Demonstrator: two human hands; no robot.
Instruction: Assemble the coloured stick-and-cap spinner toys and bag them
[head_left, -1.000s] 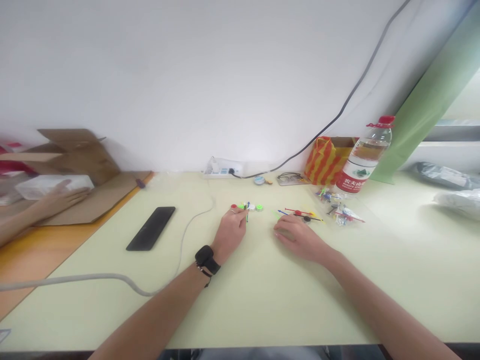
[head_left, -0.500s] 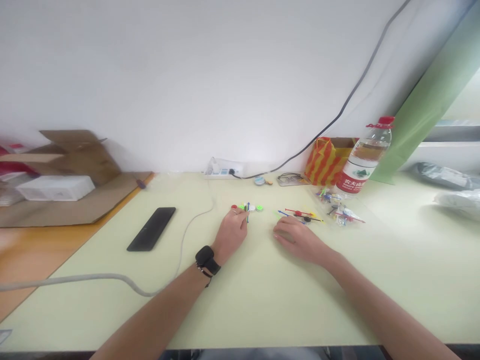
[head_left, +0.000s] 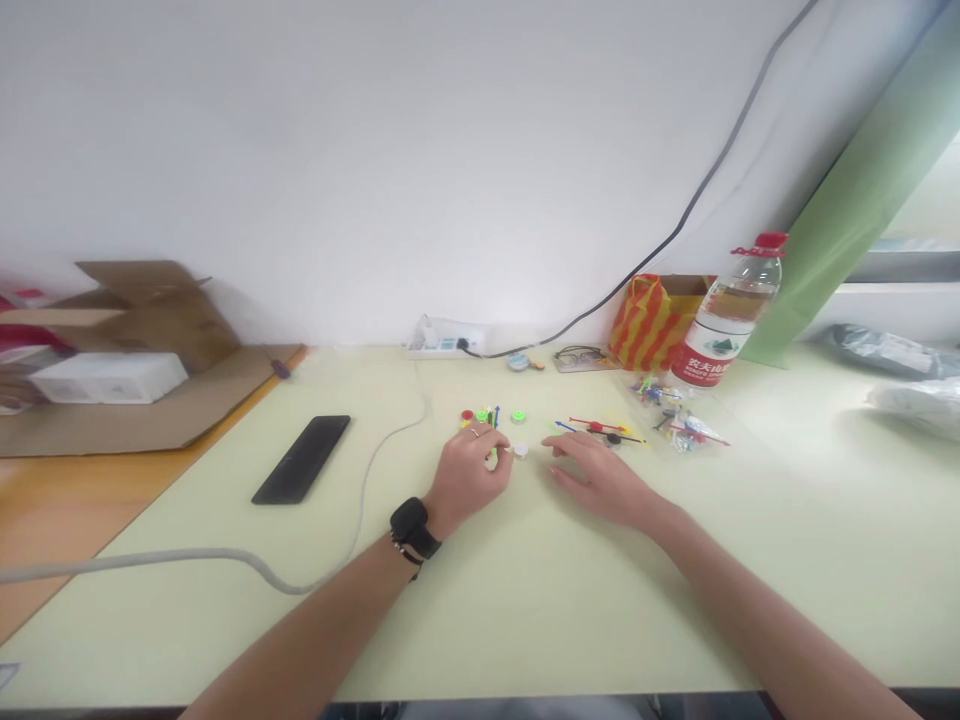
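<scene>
My left hand (head_left: 472, 465) has thumb and index finger pinched on a small white disc-like piece (head_left: 520, 451), which sticks out toward the right. Just right of it, my right hand (head_left: 592, 472) is open over the table, index finger stretched out toward the white piece and not touching it. Beyond the left hand lie a red round piece (head_left: 467, 416), a blue arrow (head_left: 496, 415) and a green round piece (head_left: 518, 416). Past the right hand are a red arrow spinner (head_left: 596, 427), a black-centred spinner (head_left: 614, 439) and another blue arrow (head_left: 565, 426).
A clear bag of small coloured parts (head_left: 686, 430) lies near a large water bottle (head_left: 716, 330) and a striped bag (head_left: 649, 325). A black phone (head_left: 302, 460) and a pale cable (head_left: 364, 500) lie left. A power strip (head_left: 446, 342) stands by the wall; cardboard (head_left: 165, 415) is far left.
The white piece has come off the row, nearer to me, in my left hand's pinch. My right index finger has stretched out toward it.
</scene>
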